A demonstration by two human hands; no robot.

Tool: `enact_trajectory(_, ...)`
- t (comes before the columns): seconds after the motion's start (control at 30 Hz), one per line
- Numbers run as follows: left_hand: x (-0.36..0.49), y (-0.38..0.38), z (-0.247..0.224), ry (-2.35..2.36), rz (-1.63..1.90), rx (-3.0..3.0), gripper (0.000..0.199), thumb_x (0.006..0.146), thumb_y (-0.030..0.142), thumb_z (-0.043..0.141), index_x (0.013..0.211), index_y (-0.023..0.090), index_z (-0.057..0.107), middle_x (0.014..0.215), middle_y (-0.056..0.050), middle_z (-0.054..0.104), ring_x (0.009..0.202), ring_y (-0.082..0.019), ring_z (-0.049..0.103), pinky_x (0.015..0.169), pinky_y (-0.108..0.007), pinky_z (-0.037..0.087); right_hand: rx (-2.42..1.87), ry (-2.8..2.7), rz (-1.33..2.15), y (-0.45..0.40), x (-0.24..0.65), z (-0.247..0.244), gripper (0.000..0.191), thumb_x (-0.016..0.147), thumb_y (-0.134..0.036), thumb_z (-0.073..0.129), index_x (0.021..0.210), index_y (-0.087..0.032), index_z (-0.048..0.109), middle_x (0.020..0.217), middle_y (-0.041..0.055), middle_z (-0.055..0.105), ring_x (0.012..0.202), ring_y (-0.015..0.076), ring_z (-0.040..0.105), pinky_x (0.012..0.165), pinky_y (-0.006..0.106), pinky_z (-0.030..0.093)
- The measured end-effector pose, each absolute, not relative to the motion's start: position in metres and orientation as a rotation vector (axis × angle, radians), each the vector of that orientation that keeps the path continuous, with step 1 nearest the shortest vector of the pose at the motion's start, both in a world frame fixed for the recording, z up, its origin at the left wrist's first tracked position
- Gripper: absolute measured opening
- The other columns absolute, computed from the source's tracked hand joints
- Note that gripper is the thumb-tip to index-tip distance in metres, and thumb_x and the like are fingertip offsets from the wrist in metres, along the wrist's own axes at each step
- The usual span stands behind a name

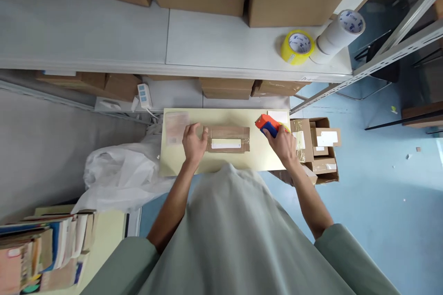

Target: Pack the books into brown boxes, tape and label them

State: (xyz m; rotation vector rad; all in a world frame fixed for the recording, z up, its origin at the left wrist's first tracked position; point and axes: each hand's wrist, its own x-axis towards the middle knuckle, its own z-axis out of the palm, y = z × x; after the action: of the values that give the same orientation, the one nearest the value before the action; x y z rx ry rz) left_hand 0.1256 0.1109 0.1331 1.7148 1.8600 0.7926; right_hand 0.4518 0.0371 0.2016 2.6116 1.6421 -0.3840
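Observation:
A small brown cardboard box [228, 132] with a white label [226, 143] on its top lies on the pale yellow table [221, 162] in front of me. My left hand [194, 145] is at the box's left end, thumb and fingers apart, with the thumb against or very near the edge. In my right hand [284, 146] is an orange and blue tape dispenser [268, 124], held over the table's right side, apart from the box. A bit of yellow shows behind the dispenser, partly covered by my fingers.
A clear plastic sheet or bag [176, 126] lies on the table's left. Packed boxes fill an open carton [327, 177] at right. White plastic [121, 170] bulges at left. Above, a shelf [207, 37] bears cartons, a yellow tape roll [297, 47] and stacked white rolls [341, 34].

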Motion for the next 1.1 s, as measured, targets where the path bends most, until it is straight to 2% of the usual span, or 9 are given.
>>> enact_trajectory(0.1,0.143,0.134,0.169,1.63,0.957,1.882,0.034,0.105,0.035,0.064,0.134,0.02,0.072,0.137,-0.017,0.076,0.131,-0.033,0.074,0.116,-0.047,0.057,2.701,1.896,-0.282,0.07,0.454,0.239,0.071,0.109,-0.08,0.051,0.132,-0.013,0.062,0.092,0.0163,0.08,0.082,0.0355,0.078,0.07,0.036,0.049)
enact_trajectory(0.2,0.168,0.167,0.216,1.403,1.094,2.006,0.037,0.11,0.038,0.061,0.143,0.022,0.068,0.142,-0.014,0.074,0.132,-0.029,0.073,0.117,-0.045,0.057,2.676,2.169,-0.173,0.123,0.448,0.273,0.073,0.11,-0.08,0.043,0.135,-0.013,0.059,0.097,0.0175,0.079,0.087,0.0368,0.077,0.076,0.041,0.055)
enact_trajectory(0.37,0.202,0.217,0.28,1.206,1.22,2.158,0.039,0.113,0.037,0.058,0.148,0.022,0.066,0.144,-0.013,0.073,0.136,-0.028,0.07,0.121,-0.043,0.055,2.381,2.519,-0.043,0.227,0.43,0.307,0.068,0.117,-0.061,0.034,0.152,-0.004,0.044,0.111,0.0242,0.078,0.106,0.0432,0.076,0.097,0.057,0.058)
enact_trajectory(0.53,0.204,0.226,0.298,1.174,1.273,2.187,0.039,0.115,0.038,0.054,0.149,0.023,0.065,0.143,-0.013,0.073,0.136,-0.027,0.07,0.121,-0.044,0.055,2.08,2.563,0.021,0.29,0.413,0.301,0.056,0.116,-0.032,0.041,0.156,0.006,0.042,0.133,0.0331,0.073,0.128,0.0434,0.069,0.12,0.06,0.043)
enact_trajectory(0.7,0.183,0.216,0.282,1.23,1.27,2.124,0.035,0.112,0.033,0.058,0.145,0.023,0.067,0.142,-0.014,0.074,0.134,-0.027,0.071,0.119,-0.043,0.057,2.067,2.529,-0.035,0.302,0.407,0.287,0.055,0.114,-0.028,0.048,0.156,0.007,0.047,0.142,0.0342,0.068,0.141,0.0424,0.058,0.126,0.061,0.036)
enact_trajectory(0.87,0.148,0.193,0.224,1.394,1.117,1.973,0.038,0.109,0.033,0.061,0.145,0.022,0.067,0.144,-0.013,0.075,0.132,-0.028,0.073,0.118,-0.045,0.058,2.364,2.613,0.069,0.256,0.421,0.269,0.058,0.12,-0.042,0.038,0.168,-0.009,0.042,0.169,0.0274,0.048,0.157,0.0379,0.045,0.131,0.06,0.037)
enact_trajectory(0.93,0.129,0.171,0.186,1.488,1.027,1.832,0.04,0.106,0.035,0.063,0.144,0.022,0.067,0.144,-0.014,0.075,0.131,-0.028,0.074,0.117,-0.044,0.059,2.551,2.62,0.0,0.212,0.428,0.245,0.06,0.121,-0.05,0.031,0.17,-0.016,0.04,0.17,0.0243,0.047,0.159,0.036,0.045,0.128,0.06,0.042)
enact_trajectory(1.0,0.113,0.144,0.148,1.601,0.923,1.645,0.04,0.103,0.036,0.065,0.139,0.02,0.069,0.141,-0.016,0.077,0.13,-0.029,0.075,0.114,-0.044,0.061,2.712,2.527,-0.245,0.157,0.43,0.211,0.064,0.12,-0.06,0.031,0.166,-0.018,0.044,0.16,0.0245,0.055,0.148,0.0365,0.058,0.119,0.059,0.052)
enact_trajectory(1.1,0.102,0.105,0.108,1.713,0.736,1.406,0.035,0.1,0.039,0.067,0.127,0.018,0.072,0.133,-0.018,0.08,0.122,-0.03,0.079,0.111,-0.044,0.062,2.85,2.205,-0.751,0.077,0.419,0.16,0.071,0.115,-0.071,0.037,0.15,-0.013,0.056,0.137,0.0258,0.07,0.116,0.0347,0.074,0.101,0.053,0.062)
